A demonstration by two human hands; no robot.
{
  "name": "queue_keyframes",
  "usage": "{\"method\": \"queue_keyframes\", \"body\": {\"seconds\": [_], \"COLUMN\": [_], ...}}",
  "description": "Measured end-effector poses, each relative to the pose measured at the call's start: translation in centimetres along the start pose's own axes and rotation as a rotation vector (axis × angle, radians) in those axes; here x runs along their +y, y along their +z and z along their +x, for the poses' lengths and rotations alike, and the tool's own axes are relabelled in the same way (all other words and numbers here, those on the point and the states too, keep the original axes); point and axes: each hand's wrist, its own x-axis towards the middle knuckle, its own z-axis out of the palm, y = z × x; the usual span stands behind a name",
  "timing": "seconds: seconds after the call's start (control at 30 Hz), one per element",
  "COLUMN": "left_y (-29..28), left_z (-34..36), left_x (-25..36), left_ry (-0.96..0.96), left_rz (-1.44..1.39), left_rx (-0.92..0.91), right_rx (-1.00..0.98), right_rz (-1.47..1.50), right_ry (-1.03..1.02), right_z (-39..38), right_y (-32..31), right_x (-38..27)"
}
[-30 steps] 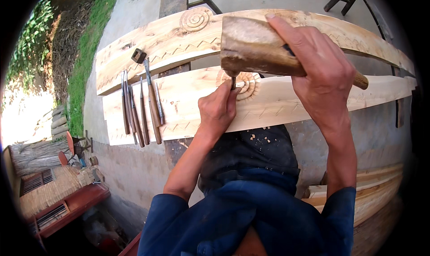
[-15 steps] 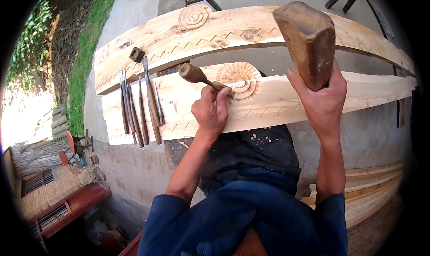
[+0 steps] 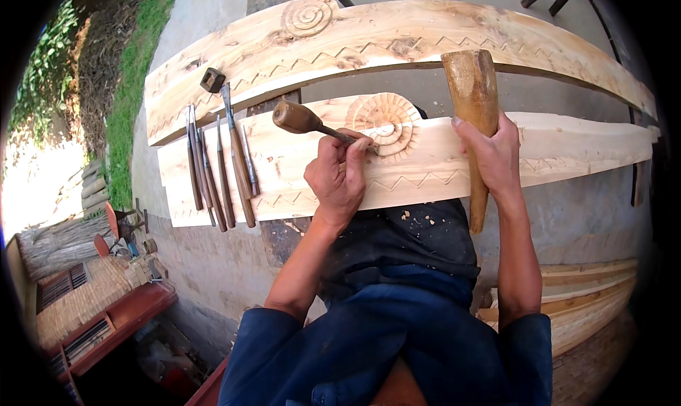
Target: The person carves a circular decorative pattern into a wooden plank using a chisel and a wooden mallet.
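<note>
Two grips are occupied. We see the left grip (image 3: 337,182) wrapped round the shank of a chisel (image 3: 298,118), its wooden handle slanting toward 11 o'clock. Its tip, partly hidden by the fingers, seems to meet the lower part of the rosette (image 3: 389,125), just off at 1 o'clock on the nearer board (image 3: 454,147). The right grip (image 3: 496,154) clasps the wooden mallet (image 3: 472,86), head toward 11 o'clock, well apart from the chisel.

We judge the step in hand to be placing the edge between blows; a further strike would call for a steadied, more upright chisel and the mallet squarely above its handle.

Farther out, we find carving tools (image 3: 222,172) at 9 o'clock from the left grip, wood chips (image 3: 406,214) on the lap (image 3: 397,253) at 5, and, at 12, the farther board (image 3: 369,33) with its spiral (image 3: 308,17). We can read no brand, label or writing anywhere.
</note>
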Motion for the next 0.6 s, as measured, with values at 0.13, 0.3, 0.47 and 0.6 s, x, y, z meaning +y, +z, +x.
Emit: {"method": "queue_keyframes", "body": {"seconds": [0.13, 0.3, 0.47, 0.6], "left_y": [-0.21, -0.19, 0.00, 0.15], "left_z": [-0.02, 0.32, 0.43, 0.57], "left_x": [-0.03, 0.18, 0.00, -0.08], "left_ry": [0.017, 0.056, 0.075, 0.063], "left_rz": [0.084, 0.163, 0.162, 0.156], "left_rx": [-0.024, -0.026, -0.012, 0.022], "right_rx": [-0.007, -0.003, -0.010, -0.010], "right_rz": [-0.054, -0.073, -0.064, -0.059], "right_ry": [-0.002, -0.009, -0.011, -0.016], "right_z": [0.24, 0.11, 0.21, 0.20], "right_y": [-0.19, -0.21, -0.20, -0.22], "right_x": [0.16, -0.05, 0.07, 0.20]}}
